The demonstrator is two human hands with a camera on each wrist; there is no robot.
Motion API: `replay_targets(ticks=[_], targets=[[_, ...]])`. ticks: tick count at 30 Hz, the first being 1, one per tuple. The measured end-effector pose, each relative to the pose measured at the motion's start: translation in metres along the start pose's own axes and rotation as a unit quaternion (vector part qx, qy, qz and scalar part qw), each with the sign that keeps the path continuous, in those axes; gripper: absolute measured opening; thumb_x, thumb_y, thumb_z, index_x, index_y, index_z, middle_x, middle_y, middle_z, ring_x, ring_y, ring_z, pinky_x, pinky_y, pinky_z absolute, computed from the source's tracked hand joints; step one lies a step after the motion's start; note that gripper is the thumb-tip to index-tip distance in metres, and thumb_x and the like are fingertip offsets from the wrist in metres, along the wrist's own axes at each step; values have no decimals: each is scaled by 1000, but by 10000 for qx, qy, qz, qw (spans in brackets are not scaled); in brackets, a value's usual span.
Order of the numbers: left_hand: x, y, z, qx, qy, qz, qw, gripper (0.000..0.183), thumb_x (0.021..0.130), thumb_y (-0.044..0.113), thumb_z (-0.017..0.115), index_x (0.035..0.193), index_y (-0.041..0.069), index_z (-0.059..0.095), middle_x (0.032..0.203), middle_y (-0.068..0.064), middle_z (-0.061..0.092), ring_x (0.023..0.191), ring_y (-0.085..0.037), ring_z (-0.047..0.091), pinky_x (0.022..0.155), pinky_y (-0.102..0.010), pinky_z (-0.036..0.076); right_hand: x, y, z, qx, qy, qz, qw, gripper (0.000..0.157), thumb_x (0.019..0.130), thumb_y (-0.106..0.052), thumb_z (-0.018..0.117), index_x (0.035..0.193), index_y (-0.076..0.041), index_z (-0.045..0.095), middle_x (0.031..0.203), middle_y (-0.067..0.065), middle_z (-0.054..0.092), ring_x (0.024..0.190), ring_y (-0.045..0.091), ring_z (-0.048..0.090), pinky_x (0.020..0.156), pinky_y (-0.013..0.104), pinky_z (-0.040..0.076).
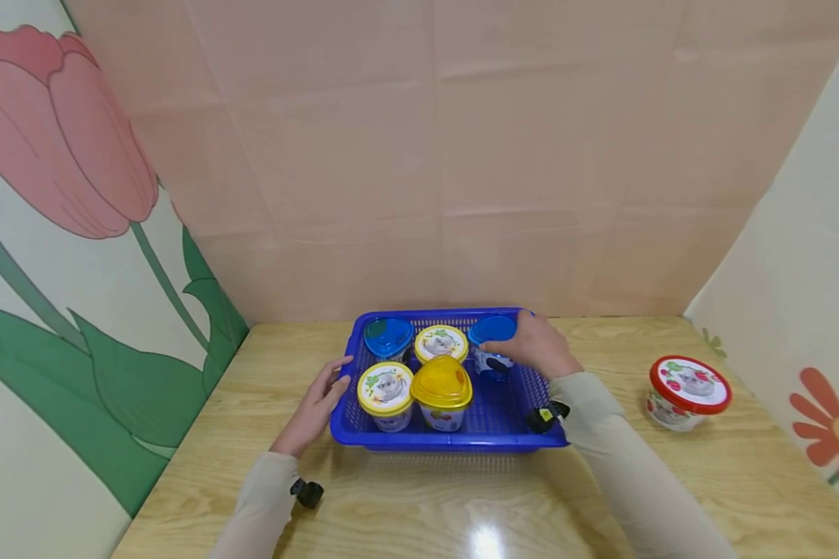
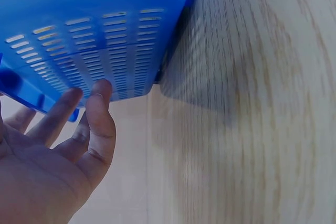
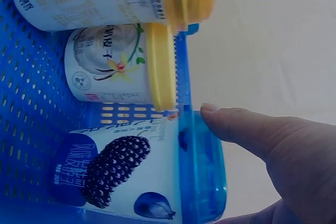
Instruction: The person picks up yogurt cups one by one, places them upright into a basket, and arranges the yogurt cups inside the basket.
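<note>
A blue plastic basket (image 1: 454, 440) stands on the table with several lidded yogurt cups inside. My right hand (image 1: 537, 345) grips the blue lid of a yogurt cup (image 1: 491, 363) in the basket's back right part. In the right wrist view, the thumb (image 3: 236, 127) lies at the lid's edge, and the cup (image 3: 118, 169) shows a blackberry and a blueberry; the other fingers are mostly hidden. My left hand (image 1: 315, 413) is at the basket's left side, fingers loosely bent beside the slotted wall (image 2: 105, 40) and near the rim.
Left of that cup sit two white-and-yellow-lidded cups (image 1: 441, 342) (image 1: 385, 388), a cup with a domed yellow lid (image 1: 442, 382) and another blue-lidded cup (image 1: 388, 337). A red-lidded tub (image 1: 690, 384) stands on the table (image 1: 419, 505) to the right. A wall rises behind the basket.
</note>
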State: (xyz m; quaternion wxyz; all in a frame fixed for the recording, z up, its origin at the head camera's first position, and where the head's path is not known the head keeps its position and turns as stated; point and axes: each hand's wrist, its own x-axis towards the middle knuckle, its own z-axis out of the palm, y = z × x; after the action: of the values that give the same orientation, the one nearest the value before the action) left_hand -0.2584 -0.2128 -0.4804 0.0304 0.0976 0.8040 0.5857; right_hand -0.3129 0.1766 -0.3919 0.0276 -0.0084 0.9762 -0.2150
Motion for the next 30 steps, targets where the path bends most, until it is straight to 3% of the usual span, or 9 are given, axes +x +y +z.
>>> replay_targets(ticks=[7, 13, 23, 30], targets=[[-1, 2, 0, -97, -22, 70, 9999, 46, 107, 42, 45, 150, 25, 41, 151, -16, 46, 135, -36, 48, 109, -57, 39, -3, 10, -14, 395, 22, 28, 9992, 111, 81, -67, 70, 151, 8, 28, 146, 36, 41, 129, 53, 45, 103, 65, 41], [0, 2, 0, -115, -11, 121, 9999, 46, 107, 40, 45, 150, 25, 41, 149, -17, 48, 133, -36, 50, 108, -55, 41, -12, 23, -27, 467, 16, 187, 9987, 112, 83, -71, 65, 151, 10, 28, 147, 37, 39, 129, 54, 44, 101, 66, 41], [1, 1, 0, 18, -36, -33, 10000, 47, 106, 45, 45, 150, 28, 39, 152, -15, 45, 137, -35, 46, 109, -57, 39, -39, 48, -45, 364, 345, 279, 9984, 116, 82, -72, 65, 149, 14, 26, 143, 41, 39, 125, 58, 44, 93, 68, 45], [0, 3, 0, -63, -22, -104, 9999, 47, 107, 42, 44, 150, 26, 40, 152, -17, 44, 137, -36, 46, 110, -57, 38, -58, 74, -54, 39, 615, 457, 9971, 126, 75, -84, 59, 149, 13, 27, 141, 44, 37, 123, 62, 41, 88, 72, 44]])
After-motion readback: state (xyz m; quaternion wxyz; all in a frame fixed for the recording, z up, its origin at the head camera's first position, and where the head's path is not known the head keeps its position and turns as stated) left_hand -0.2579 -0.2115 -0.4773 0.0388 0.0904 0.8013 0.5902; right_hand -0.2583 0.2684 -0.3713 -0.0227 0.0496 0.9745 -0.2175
